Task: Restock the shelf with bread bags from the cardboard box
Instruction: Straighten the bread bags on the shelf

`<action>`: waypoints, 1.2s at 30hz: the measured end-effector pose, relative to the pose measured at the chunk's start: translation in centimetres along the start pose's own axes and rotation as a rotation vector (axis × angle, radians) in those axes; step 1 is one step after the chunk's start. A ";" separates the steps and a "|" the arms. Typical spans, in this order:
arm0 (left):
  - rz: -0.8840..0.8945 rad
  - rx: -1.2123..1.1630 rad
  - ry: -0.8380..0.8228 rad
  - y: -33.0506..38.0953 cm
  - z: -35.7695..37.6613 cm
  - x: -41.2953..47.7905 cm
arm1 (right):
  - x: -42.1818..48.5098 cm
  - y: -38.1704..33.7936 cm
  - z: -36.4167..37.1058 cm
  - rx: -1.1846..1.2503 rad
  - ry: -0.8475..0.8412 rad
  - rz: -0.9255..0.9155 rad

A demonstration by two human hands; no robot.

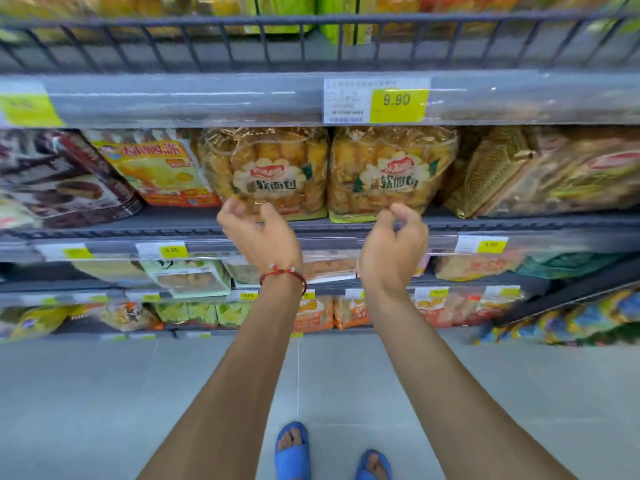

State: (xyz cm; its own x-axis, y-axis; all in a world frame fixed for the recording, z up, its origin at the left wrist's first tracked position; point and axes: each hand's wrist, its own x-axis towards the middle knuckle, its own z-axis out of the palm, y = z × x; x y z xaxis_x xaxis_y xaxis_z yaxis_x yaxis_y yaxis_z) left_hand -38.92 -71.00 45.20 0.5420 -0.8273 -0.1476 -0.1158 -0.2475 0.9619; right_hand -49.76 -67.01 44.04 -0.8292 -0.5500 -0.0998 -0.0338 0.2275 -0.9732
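While upright, labels outward — bread bags (266, 173) on shelf (166, 221); left hand (261, 237), right hand (394, 242) — fingers (231, 210) half-curled, empty.

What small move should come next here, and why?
Probably draw both hands back and turn to fetch another bag. The left hand and right hand hold nothing, fingers loosely curled before the left bread bag and right bread bag, both upright on the shelf. The cardboard box is out of view.
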 end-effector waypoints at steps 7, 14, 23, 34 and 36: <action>-0.091 0.007 -0.215 1.3 -5.4 -3.6 | -3.3 -3.3 -5.6 -0.057 -0.207 0.097; -0.159 0.025 -0.369 3.5 -9.6 -8.1 | -6.3 -4.5 -11.4 -0.114 -0.348 0.096; -0.181 0.147 -0.676 5.6 -11.7 -10.1 | -10.2 -4.7 -14.1 -0.115 -0.381 0.158; -0.125 0.219 -1.038 5.2 -13.4 -5.1 | -16.9 -4.6 -9.2 0.152 -0.008 0.288; -0.114 0.263 -1.114 4.9 -14.2 -4.4 | -18.9 -4.9 -8.7 0.197 0.038 0.335</action>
State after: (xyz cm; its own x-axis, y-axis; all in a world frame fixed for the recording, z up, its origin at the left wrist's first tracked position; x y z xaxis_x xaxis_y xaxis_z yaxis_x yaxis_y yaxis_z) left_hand -29.99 -61.41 53.81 -0.4611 -0.7476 -0.4780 -0.3543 -0.3388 0.8716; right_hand -38.79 -50.80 52.51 -0.7965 -0.4403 -0.4144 0.3469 0.2287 -0.9096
